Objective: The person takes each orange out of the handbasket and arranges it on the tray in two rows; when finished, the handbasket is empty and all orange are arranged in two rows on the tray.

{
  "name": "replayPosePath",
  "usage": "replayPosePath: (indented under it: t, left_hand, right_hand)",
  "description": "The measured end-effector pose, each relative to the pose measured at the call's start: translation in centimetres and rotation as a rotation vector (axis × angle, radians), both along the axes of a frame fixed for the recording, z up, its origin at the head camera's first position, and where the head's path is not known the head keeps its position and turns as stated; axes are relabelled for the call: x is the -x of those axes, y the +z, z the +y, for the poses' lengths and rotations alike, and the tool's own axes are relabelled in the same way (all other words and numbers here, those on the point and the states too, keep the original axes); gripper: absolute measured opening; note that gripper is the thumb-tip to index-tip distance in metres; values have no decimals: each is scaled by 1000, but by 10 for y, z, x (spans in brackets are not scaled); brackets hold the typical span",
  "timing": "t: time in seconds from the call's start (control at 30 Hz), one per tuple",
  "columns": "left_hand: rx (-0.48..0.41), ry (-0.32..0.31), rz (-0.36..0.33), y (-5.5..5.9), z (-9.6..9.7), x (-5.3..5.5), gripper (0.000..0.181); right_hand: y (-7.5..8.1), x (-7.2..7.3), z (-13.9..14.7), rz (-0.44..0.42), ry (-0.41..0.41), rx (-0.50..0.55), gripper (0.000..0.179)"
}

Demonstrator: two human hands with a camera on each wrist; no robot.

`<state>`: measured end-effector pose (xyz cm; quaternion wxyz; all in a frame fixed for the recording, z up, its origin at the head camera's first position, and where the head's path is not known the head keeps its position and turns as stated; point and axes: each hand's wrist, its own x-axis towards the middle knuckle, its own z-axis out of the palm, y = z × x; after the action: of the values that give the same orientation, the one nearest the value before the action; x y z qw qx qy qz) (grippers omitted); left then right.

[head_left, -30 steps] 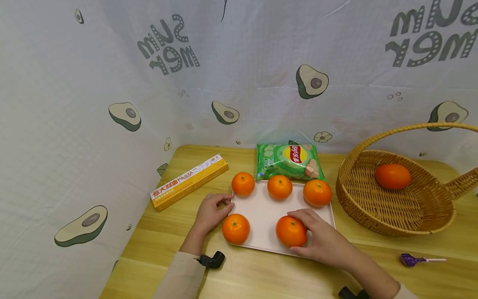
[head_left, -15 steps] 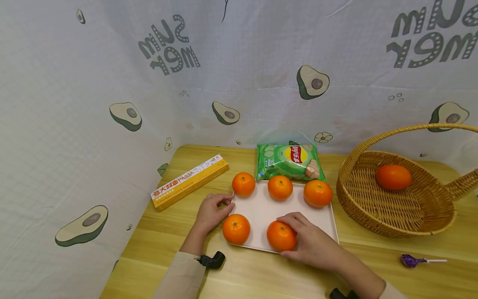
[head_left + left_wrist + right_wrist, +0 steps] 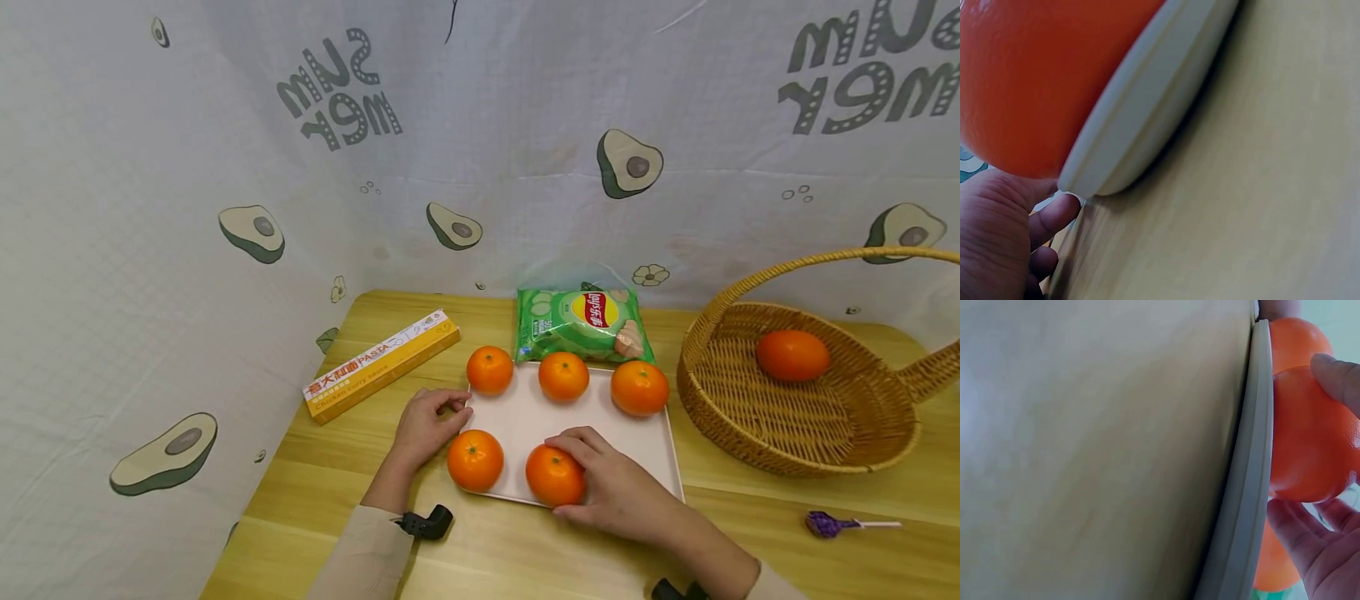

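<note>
My right hand [image 3: 626, 492] holds an orange [image 3: 555, 475] at the front of the pale pink tray [image 3: 517, 425], thumb on the near side and fingers over the far side. The right wrist view has this orange [image 3: 1313, 437] just above the tray rim [image 3: 1244, 487], between thumb and fingers. At the tray's left edge, my left hand [image 3: 427, 425] pinches the rim; part of that grip is hidden behind the corner in the left wrist view. Another orange [image 3: 476, 460] sits at the front left corner, close to this hand. Three oranges stand in a row along the tray's back, the middle one [image 3: 563, 377] included.
Behind the tray lies a green chip bag [image 3: 581, 325]. A yellow pasta box [image 3: 382, 367] rests at the back left. On the right stands a handled wicker basket [image 3: 720, 417] with one red-orange fruit [image 3: 792, 356] in it. A purple lollipop [image 3: 825, 524] lies in front of the basket.
My right hand has slid leftward along the tray's front with its orange, nearer to the front left orange. The left hand has stayed put at the rim.
</note>
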<state>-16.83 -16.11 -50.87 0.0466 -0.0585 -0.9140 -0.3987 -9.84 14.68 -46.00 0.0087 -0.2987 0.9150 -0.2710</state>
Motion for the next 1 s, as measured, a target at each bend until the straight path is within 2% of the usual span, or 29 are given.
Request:
replayPosePath:
  t: [0.37, 0.77, 1.0]
  left_hand:
    - [-10, -1, 8, 0, 0, 0, 22]
    - [-2, -7, 7, -1, 0, 1, 22]
    - [4, -3, 5, -1, 0, 0, 22]
  right_hand:
    - [0, -1, 1, -38, 11, -10, 79]
    - [3, 0, 11, 35, 24, -2, 80]
    - [10, 1, 22, 50, -31, -5, 82]
